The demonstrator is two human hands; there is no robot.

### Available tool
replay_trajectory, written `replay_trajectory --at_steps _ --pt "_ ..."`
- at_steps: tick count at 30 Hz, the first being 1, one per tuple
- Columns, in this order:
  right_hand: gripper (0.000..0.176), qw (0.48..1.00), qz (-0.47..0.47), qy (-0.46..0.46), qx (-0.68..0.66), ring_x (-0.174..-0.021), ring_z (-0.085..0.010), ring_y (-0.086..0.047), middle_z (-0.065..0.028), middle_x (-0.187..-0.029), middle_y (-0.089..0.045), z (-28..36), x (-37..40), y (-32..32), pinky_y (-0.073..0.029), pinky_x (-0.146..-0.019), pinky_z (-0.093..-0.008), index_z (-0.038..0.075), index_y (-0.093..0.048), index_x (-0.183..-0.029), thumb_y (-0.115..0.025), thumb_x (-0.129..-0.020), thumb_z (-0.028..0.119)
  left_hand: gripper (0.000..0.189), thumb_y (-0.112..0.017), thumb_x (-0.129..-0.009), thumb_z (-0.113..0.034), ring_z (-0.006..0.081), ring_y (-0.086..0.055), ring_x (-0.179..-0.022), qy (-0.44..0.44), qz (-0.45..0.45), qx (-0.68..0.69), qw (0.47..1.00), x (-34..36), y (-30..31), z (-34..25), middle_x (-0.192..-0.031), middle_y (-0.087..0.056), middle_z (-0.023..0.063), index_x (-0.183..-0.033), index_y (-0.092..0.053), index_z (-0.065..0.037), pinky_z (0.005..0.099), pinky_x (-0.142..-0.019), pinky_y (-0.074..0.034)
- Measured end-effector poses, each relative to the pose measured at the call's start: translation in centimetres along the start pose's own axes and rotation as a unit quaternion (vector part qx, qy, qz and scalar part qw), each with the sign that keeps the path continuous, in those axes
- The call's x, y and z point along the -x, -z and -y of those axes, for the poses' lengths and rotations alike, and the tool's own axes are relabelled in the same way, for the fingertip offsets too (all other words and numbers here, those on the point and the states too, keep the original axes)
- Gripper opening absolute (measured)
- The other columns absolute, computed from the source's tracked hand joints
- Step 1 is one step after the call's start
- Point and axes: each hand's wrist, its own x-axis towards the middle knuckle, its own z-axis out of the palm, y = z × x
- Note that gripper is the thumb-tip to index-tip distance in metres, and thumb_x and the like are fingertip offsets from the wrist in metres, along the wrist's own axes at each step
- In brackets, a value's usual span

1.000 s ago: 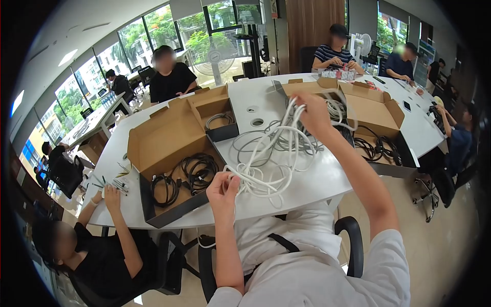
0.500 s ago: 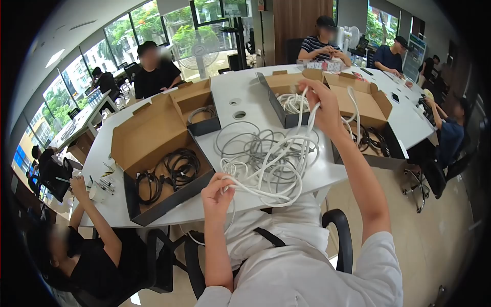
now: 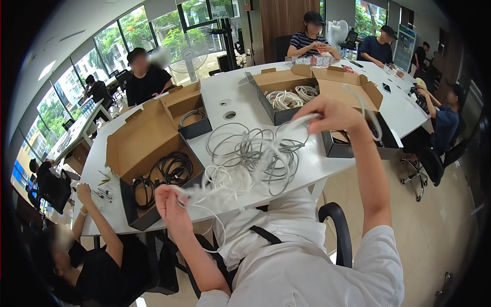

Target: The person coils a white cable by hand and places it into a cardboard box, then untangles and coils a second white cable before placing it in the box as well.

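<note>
A white cable point(image 3: 271, 156) stretches between my two hands, its strands smeared by motion. My left hand point(image 3: 174, 207) is closed around one part of it beside the left box, and a loose length hangs below over my lap. My right hand point(image 3: 332, 116) grips another part, raised over the table's right side; a loop of cable point(image 3: 376, 125) dangles past its wrist. Under the stretched strands lies a loose tangle of grey cable point(image 3: 230, 130). A small coil of white cable point(image 3: 217, 178) lies near the table's front edge.
An open cardboard box point(image 3: 148, 217) at left holds coiled black cables point(image 3: 176, 169). Behind it, another box point(image 3: 198, 129) contains a grey cable. White coils point(image 3: 284, 100) fill a box point(image 3: 281, 116) at back right; my right arm partly hides a further box point(image 3: 386, 146). People sit around the table point(image 3: 215, 97).
My hands have spread apart: the left moved left and slightly down, the right moved down and a little right. The white cable is pulled out between them, away from the grey tangle.
</note>
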Motion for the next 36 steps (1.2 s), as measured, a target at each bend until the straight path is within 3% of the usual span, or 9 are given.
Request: replay_trajectory --at_steps 2,6,9,13,16,26,30,34,36 --pt "0.024 0.995 -0.081 -0.003 -0.056 -0.063 -0.0024 -0.044 0.0040 -0.068 -0.056 -1.7 0.8 0.7 -0.037 -0.054 -0.0238 0.004 -0.069 -0.107 -0.069 -0.084 0.012 0.008 -0.050 -0.095 -0.004 0.0113 -0.051 -0.069 -0.044 -0.023 -0.039 0.998 -0.3 1.3 0.2 -0.087 -0.057 0.0058 -0.103 -0.050 -0.005 0.0245 -0.067 -0.043" --pt "0.013 0.936 -0.214 -0.071 0.269 -0.061 -0.0127 -0.052 -0.0086 -0.071 -0.063 -0.6 -0.1 -1.1 -0.041 -0.056 -0.0279 0.000 -0.068 -0.094 -0.065 -0.087 0.011 0.009 -0.052 -0.095 -0.006 0.0096 -0.052 -0.070 -0.088 -0.090 -0.161 0.979 -0.6 1.0 0.1 -0.091 -0.061 0.0074 -0.104 -0.051 -0.005 0.0227 -0.067 -0.044" --pt "0.019 0.907 -0.274 0.022 0.320 -0.057 -0.0198 -0.049 -0.0126 -0.067 -0.057 -1.0 -0.6 -2.1 -0.039 -0.054 -0.0328 -0.002 -0.063 -0.085 -0.066 -0.086 0.017 0.011 -0.051 -0.097 -0.010 0.0049 -0.048 -0.066 -0.166 -0.114 -0.254 0.946 -1.2 1.2 0.8 -0.088 -0.059 0.0046 -0.105 -0.054 -0.003 0.0188 -0.059 -0.038" --pt "0.024 0.873 -0.317 0.036 0.368 -0.053 -0.0230 -0.048 -0.0124 -0.063 -0.053 -1.1 -1.3 -2.1 -0.039 -0.051 -0.0347 -0.001 -0.062 -0.076 -0.066 -0.087 0.020 0.018 -0.049 -0.098 -0.012 0.0064 -0.048 -0.063 -0.037 0.086 -0.415 0.905 -1.6 2.6 -1.1 -0.074 -0.053 0.0002 -0.107 -0.057 0.001 0.0201 -0.059 -0.037" --pt "0.026 0.872 -0.390 -0.054 0.291 -0.052 -0.0146 -0.045 -0.0077 -0.059 -0.051 -3.3 -1.4 -0.7 -0.037 -0.050 -0.0313 -0.001 -0.063 -0.080 -0.063 -0.090 0.023 0.016 -0.063 -0.088 -0.014 0.0062 -0.049 -0.061 0.161 0.286 -0.456 0.827 -1.1 2.9 -4.1 -0.064 -0.054 0.0018 -0.093 -0.063 0.001 0.0224 -0.058 -0.040" --pt "0.031 0.830 -0.528 0.051 -0.170 -0.049 -0.0002 -0.024 0.0095 -0.056 -0.033 -2.5 -3.0 1.2 -0.017 -0.045 -0.0201 0.002 -0.066 -0.089 -0.059 -0.095 0.032 0.029 -0.073 -0.075 -0.016 0.0147 -0.060 -0.081 0.068 0.328 -0.427 0.840 -1.0 1.6 -4.3 -0.086 -0.064 0.0089 -0.098 -0.063 -0.001 0.0268 -0.079 -0.046" --pt "0.033 0.800 -0.557 0.060 -0.213 -0.049 -0.0009 -0.023 0.0094 -0.057 -0.032 -0.6 -3.7 1.5 -0.018 -0.046 -0.0203 0.001 -0.066 -0.092 -0.059 -0.094 0.033 0.031 -0.070 -0.071 -0.004 0.0182 -0.061 -0.094 -0.132 0.394 -0.546 0.727 -1.4 0.9 -3.7 -0.094 -0.064 0.0102 -0.101 -0.064 -0.005 0.0273 -0.085 -0.045" --pt "0.034 0.830 -0.518 0.086 -0.191 -0.048 -0.0014 -0.024 0.0087 -0.057 -0.035 -1.2 -3.3 1.7 -0.019 -0.046 -0.0203 0.000 -0.066 -0.095 -0.058 -0.094 0.033 0.023 -0.062 -0.076 0.004 0.0225 -0.055 -0.110 0.001 0.276 -0.425 0.862 -1.9 1.8 0.0 -0.105 -0.063 0.0092 -0.097 -0.066 -0.003 0.0336 -0.091 -0.044" --pt "0.033 0.844 -0.502 0.079 -0.171 -0.048 -0.0010 -0.024 0.0089 -0.058 -0.036 -1.5 -2.9 1.7 -0.020 -0.045 -0.0202 0.000 -0.067 -0.095 -0.058 -0.095 0.032 0.019 -0.060 -0.080 0.005 0.0233 -0.057 -0.106 -0.111 0.207 -0.415 0.879 -2.1 2.1 1.8 -0.107 -0.062 0.0098 -0.097 -0.066 -0.001 0.0308 -0.089 -0.045"
